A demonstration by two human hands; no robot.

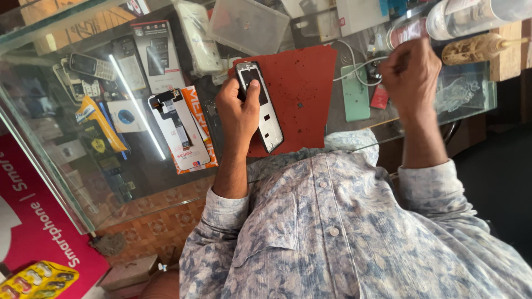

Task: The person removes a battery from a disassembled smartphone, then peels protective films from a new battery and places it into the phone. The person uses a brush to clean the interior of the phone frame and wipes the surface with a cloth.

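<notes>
My left hand (237, 111) grips a dark phone body with a silvery rim (265, 111), thumb pressed across its upper part. The phone lies slanted over a red work mat (302, 83) on a glass counter (72, 111). My right hand (411, 71) is curled into a fist to the right of the mat, above a tangle of white cable (354, 62) and small parts. Whether it grips anything is hidden by the fingers. A pale green phone (355, 93) lies face down between the mat and my right hand.
A packaged phone screen (178, 130) and an orange packet lie left of the mat. A clear plastic box (249, 25) sits behind it. A clear bottle (476, 15) and a nozzle-tipped bottle (475, 50) lie at the right. Old phones and boxes show under the glass.
</notes>
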